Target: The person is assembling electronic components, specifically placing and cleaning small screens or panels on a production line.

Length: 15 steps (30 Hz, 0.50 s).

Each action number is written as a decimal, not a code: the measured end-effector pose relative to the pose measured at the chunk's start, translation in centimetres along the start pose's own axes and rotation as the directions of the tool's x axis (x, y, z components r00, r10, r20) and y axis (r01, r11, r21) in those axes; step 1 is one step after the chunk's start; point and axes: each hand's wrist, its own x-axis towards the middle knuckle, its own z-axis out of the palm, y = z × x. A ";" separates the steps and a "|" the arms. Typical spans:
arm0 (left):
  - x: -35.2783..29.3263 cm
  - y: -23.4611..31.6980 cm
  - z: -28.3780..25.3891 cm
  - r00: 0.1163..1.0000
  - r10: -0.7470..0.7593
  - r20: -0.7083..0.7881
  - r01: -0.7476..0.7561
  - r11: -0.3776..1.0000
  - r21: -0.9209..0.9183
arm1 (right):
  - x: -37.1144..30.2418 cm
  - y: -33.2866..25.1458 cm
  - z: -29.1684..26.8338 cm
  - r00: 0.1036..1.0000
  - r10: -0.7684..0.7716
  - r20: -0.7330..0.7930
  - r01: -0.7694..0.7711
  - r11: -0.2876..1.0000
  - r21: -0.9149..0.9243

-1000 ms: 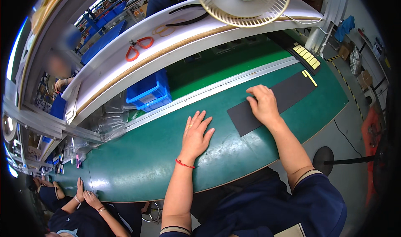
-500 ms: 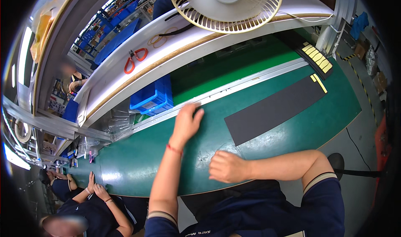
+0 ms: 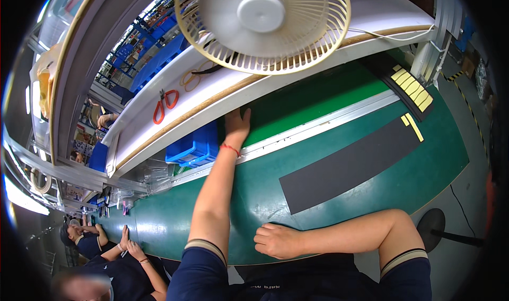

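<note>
My left hand (image 3: 237, 125) reaches across the metal rail over the green belt (image 3: 297, 110), just right of a blue plastic bin (image 3: 193, 146). Its thumb stands apart from the fingers, whose tips are partly hidden at the shelf edge; I see nothing held in it. Near the front edge of the green table (image 3: 254, 189), my right hand (image 3: 277, 241) rests with curled fingers, and nothing shows in it. Beyond the right hand lies a long dark grey strip (image 3: 350, 163) with yellow pieces (image 3: 414, 128) at its far right end.
A fan (image 3: 262, 25) hangs above the white shelf, where red-handled snips (image 3: 166, 106) and rubber bands (image 3: 191, 80) lie. At the far right, a dark strip bears several yellow pieces (image 3: 412, 90). Co-workers sit at the left; one person's hands (image 3: 129, 242) rest on the table.
My left hand has moved forward, from the table side of the rail to over the green belt. The right hand stays curled near the table edge. The whole view has shifted somewhat.
</note>
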 end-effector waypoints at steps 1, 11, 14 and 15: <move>-2.0 1.2 -0.9 0.997 0.019 -0.079 -0.025 0.997 -0.073 | 0.1 0.0 0.3 1.000 -0.015 0.003 0.015 1.000 -0.002; -21.9 7.5 -11.5 0.944 0.201 0.260 -0.186 0.979 -0.084 | 0.2 0.2 -1.1 0.999 0.044 -0.015 -0.043 0.998 0.048; -22.0 6.8 -11.5 0.950 0.191 0.248 -0.159 0.977 -0.144 | 0.9 0.3 -1.3 0.993 0.116 0.009 -0.116 0.988 0.104; -21.9 6.6 -11.6 0.949 0.184 0.254 -0.150 0.978 -0.148 | 1.2 0.4 -1.3 0.987 0.161 0.007 -0.160 0.974 0.160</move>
